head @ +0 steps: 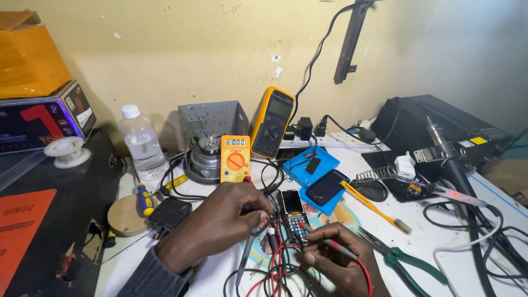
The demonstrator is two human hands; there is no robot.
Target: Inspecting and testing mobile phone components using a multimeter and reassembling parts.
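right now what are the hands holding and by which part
Each holds a meter probe by its shaft: left hand the dark probe, right hand the red probe, tips near the small phone.

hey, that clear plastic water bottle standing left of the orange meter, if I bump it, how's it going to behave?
The water bottle stands tall and narrow, so it would probably tip easily. It looks mostly full, so likely fairly heavy. Its round body would probably roll once down.
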